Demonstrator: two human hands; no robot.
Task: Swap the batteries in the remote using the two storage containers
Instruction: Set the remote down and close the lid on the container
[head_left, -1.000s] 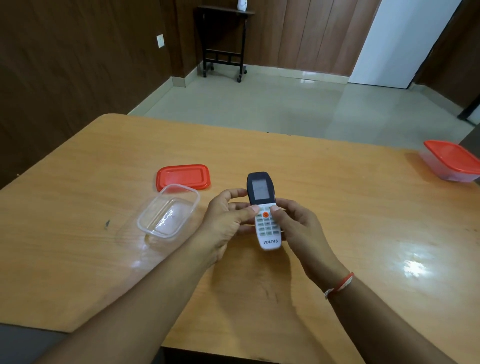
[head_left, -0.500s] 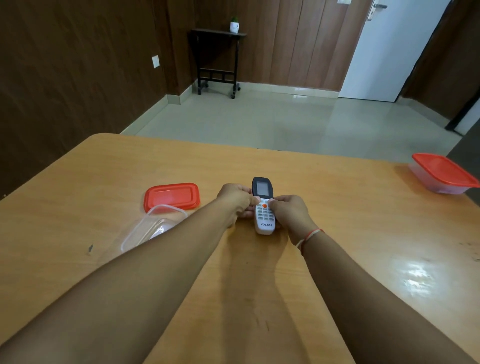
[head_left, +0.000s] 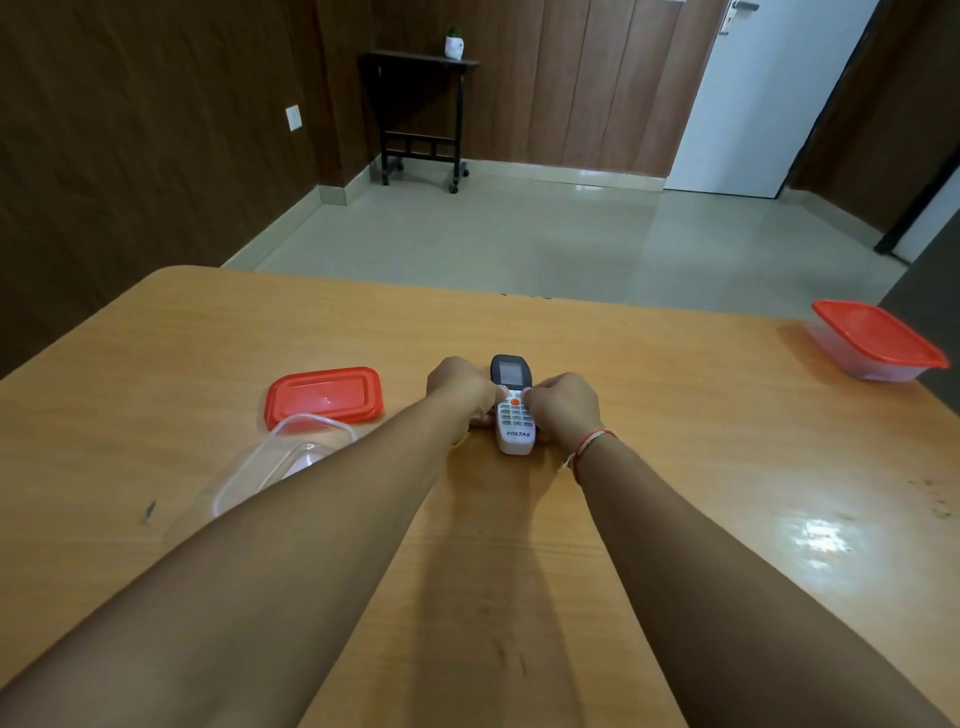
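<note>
Left hand (head_left: 460, 387) and right hand (head_left: 563, 405) grip the remote (head_left: 513, 415) from either side on the tabletop (head_left: 675, 415), buttons facing up. Open container (head_left: 280, 462) and red lid (head_left: 323, 396) lie left of the left hand; closed container (head_left: 872, 343) sits far right.

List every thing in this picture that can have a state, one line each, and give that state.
remote: face up, gripped from both sides
left hand: closed on the remote
right hand: closed on the remote
clear container: open, lid off
loose red lid: flat on the table
far container: lidded
door: shut
</note>
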